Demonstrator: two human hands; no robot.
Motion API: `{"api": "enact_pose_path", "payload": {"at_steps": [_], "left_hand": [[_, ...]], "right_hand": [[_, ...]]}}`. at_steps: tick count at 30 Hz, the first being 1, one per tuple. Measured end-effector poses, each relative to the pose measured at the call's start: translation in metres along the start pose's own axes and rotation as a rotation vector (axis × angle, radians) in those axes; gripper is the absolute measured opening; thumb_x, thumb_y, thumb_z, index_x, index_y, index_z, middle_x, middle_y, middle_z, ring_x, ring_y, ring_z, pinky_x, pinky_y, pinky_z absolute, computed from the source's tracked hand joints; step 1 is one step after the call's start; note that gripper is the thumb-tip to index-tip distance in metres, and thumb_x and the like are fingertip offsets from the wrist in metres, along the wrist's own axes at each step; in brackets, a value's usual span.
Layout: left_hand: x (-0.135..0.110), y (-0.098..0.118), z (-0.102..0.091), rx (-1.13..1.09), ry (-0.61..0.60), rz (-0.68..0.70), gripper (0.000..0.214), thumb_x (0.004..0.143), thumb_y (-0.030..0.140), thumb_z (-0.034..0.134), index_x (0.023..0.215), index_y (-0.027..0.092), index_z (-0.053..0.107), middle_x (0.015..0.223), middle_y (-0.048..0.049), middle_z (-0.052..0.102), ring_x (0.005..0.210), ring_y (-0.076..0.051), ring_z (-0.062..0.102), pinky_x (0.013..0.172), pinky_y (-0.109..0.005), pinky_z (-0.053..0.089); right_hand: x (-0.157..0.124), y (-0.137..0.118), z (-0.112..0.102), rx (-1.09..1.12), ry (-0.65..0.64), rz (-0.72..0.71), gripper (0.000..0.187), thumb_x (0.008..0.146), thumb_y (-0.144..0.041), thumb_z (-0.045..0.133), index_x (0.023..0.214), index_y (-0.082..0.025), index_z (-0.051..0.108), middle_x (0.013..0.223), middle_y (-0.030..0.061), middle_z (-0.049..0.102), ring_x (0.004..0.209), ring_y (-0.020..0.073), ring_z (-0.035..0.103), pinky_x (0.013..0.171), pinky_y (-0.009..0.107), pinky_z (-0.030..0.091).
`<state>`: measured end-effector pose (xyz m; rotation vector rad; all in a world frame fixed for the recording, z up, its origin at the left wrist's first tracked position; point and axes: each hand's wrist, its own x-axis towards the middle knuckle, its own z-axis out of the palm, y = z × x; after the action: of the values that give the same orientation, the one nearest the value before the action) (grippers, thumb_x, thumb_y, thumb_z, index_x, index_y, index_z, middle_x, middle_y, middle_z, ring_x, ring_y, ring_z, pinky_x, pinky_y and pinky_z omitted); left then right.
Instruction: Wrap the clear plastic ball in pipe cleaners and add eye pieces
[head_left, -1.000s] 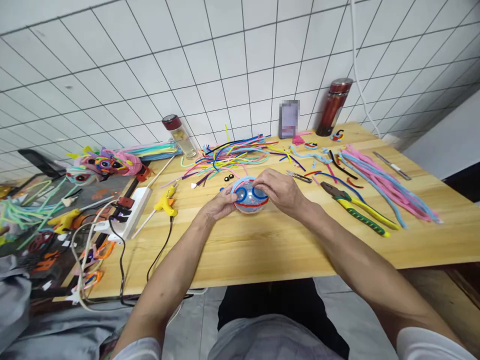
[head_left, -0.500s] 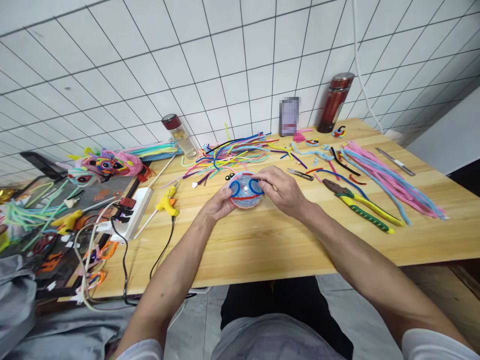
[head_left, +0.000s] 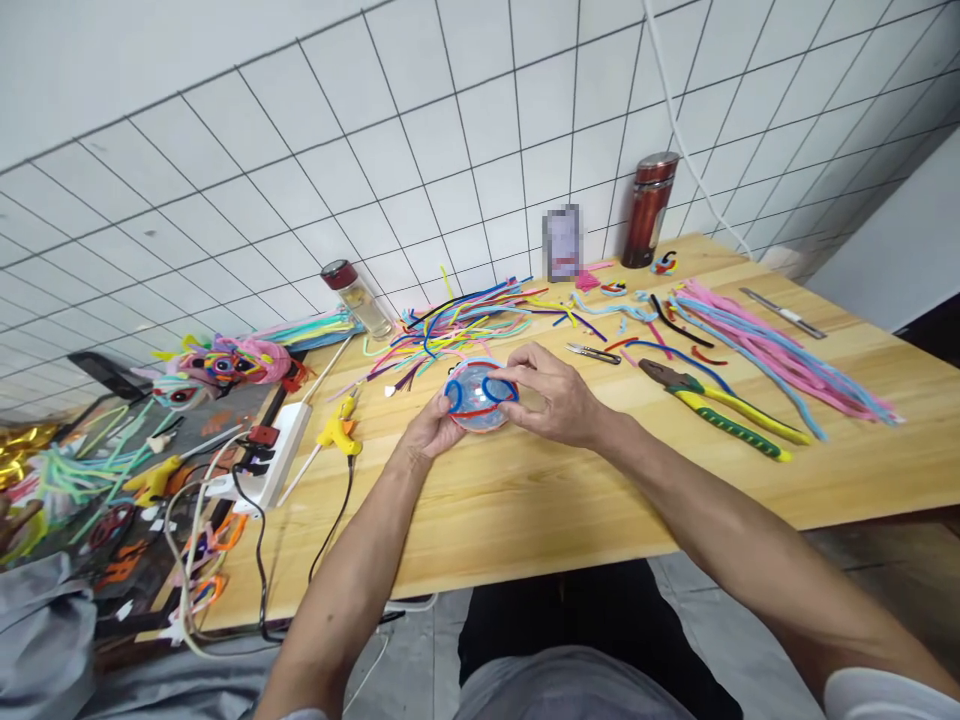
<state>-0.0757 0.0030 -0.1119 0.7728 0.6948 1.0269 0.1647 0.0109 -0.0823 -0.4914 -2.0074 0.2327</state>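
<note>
A clear, rounded plastic piece (head_left: pixel 474 398) with a red pipe cleaner (head_left: pixel 480 411) across its front is held over the table's middle. My left hand (head_left: pixel 433 428) grips its left side, the thumb near one blue pipe cleaner ring (head_left: pixel 454 392). At the right side, the thumb and forefinger of my right hand (head_left: pixel 555 398) close about a second blue pipe cleaner ring (head_left: pixel 496 388). Whether that ring is stuck to the plastic I cannot tell. Behind lies a pile of coloured pipe cleaners (head_left: pixel 465 318).
Right of my hands lie pliers (head_left: pixel 720 410), thread snips (head_left: pixel 594 353), pink and blue pipe cleaners (head_left: pixel 772 345) and a craft knife (head_left: pixel 784 313). On the left are a yellow glue gun (head_left: pixel 341 430) with its cord and a power strip (head_left: pixel 274 465). Two bottles and a phone (head_left: pixel 562 243) stand behind.
The plastic piece has tilted and shifted slightly left and down in view. My right thumb and forefinger have spread somewhat around the right blue ring. The camera view has turned a little.
</note>
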Motion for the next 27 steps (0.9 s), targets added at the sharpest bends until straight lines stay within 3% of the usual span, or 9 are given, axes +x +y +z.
{"api": "enact_pose_path", "payload": {"at_steps": [9, 16, 22, 27], "left_hand": [[-0.007, 0.006, -0.001, 0.1, -0.023, -0.011, 0.089, 0.043, 0.053, 0.103, 0.118, 0.018, 0.073, 0.123, -0.0145, 0.077, 0.129, -0.042, 0.066, 0.117, -0.056, 0.048], [-0.01, 0.008, -0.008, 0.138, 0.058, -0.021, 0.097, 0.033, 0.052, 0.104, 0.119, 0.018, 0.071, 0.119, -0.0141, 0.077, 0.13, -0.043, 0.064, 0.115, -0.054, 0.049], [-0.01, 0.008, -0.013, 0.146, 0.048, -0.049, 0.099, 0.031, 0.054, 0.104, 0.118, 0.019, 0.072, 0.121, -0.0147, 0.077, 0.134, -0.045, 0.061, 0.115, -0.054, 0.049], [-0.011, 0.008, -0.014, 0.174, 0.049, -0.015, 0.096, 0.033, 0.054, 0.104, 0.117, 0.018, 0.074, 0.119, -0.0149, 0.078, 0.124, -0.043, 0.068, 0.114, -0.053, 0.052]], "right_hand": [[0.004, -0.011, 0.002, 0.173, 0.003, 0.075, 0.031, 0.089, -0.015, 0.066, 0.119, -0.02, 0.073, 0.094, 0.0056, 0.062, 0.092, 0.0209, 0.061, 0.083, 0.035, 0.056], [0.003, -0.014, 0.006, 0.255, 0.003, 0.103, 0.033, 0.085, -0.011, 0.065, 0.116, -0.02, 0.072, 0.096, 0.0051, 0.063, 0.093, 0.0205, 0.06, 0.086, 0.035, 0.055], [0.002, -0.016, 0.008, 0.309, -0.008, 0.13, 0.037, 0.082, -0.007, 0.064, 0.115, -0.021, 0.072, 0.099, 0.0051, 0.062, 0.095, 0.0201, 0.061, 0.087, 0.035, 0.054], [0.002, -0.016, 0.009, 0.311, 0.0, 0.149, 0.036, 0.081, -0.006, 0.065, 0.113, -0.02, 0.073, 0.096, 0.0046, 0.061, 0.094, 0.0202, 0.06, 0.085, 0.034, 0.054]]}}
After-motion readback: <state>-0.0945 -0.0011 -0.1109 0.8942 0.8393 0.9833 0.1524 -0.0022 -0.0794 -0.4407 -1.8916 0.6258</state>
